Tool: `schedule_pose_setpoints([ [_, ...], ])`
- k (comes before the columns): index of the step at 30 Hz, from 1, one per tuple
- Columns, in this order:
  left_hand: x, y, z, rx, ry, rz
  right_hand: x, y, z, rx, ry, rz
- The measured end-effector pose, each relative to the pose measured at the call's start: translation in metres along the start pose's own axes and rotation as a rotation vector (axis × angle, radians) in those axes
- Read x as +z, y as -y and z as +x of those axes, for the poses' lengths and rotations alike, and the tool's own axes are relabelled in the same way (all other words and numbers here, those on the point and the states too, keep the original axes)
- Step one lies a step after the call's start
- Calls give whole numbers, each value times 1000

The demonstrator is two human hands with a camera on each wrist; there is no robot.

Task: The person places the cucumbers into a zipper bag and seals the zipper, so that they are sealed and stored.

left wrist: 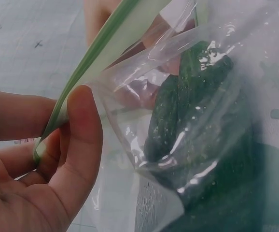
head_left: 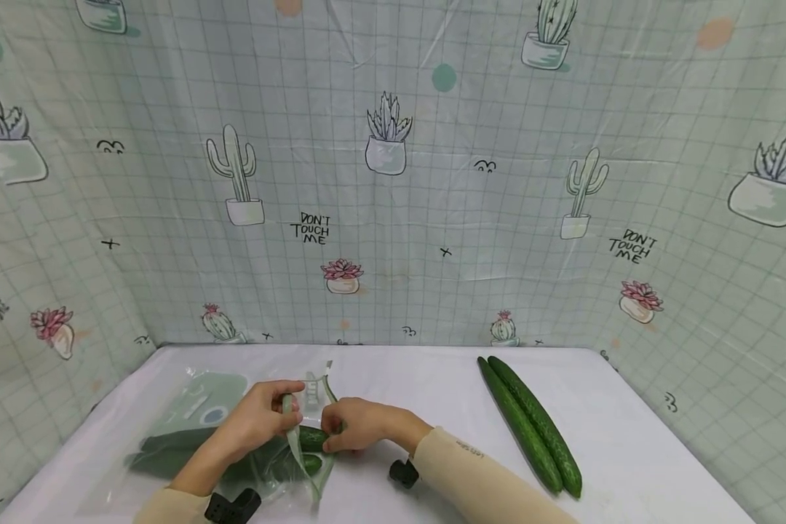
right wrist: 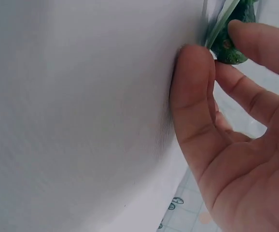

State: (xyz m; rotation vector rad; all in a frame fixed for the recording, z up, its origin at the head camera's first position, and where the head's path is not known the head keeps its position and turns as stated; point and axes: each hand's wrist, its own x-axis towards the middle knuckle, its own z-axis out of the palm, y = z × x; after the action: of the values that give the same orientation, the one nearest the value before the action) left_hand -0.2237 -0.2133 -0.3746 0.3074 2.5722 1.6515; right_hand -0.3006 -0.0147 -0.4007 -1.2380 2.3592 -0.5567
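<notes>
Cucumbers are lying in a clear bag, tips near its mouth, as curled fingers of left hand and right hand are pinching its rim; loosening either pinch could be letting film snag them.

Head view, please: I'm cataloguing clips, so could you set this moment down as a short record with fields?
container: clear bag with green print, lying on the table's left side
contents: bagged cucumbers, ends toward the mouth; at least two, exact count unclear
left hand: pinches the bag's green rim
right hand: at the other side of the mouth, apparently gripping the edge, beside the cucumber ends
loose cucumbers: two, side by side on the right
table: white-covered
backdrop: grid sheet with potted plants
</notes>
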Motion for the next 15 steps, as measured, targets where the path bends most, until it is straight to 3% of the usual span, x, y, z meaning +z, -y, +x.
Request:
schedule_pose_setpoints([
  [5, 0, -2, -1, 9, 2, 5, 0, 2, 0, -18, -24, -49],
  [15, 3, 1, 0, -5, 2, 13, 9, 5, 4, 28, -66, -163],
])
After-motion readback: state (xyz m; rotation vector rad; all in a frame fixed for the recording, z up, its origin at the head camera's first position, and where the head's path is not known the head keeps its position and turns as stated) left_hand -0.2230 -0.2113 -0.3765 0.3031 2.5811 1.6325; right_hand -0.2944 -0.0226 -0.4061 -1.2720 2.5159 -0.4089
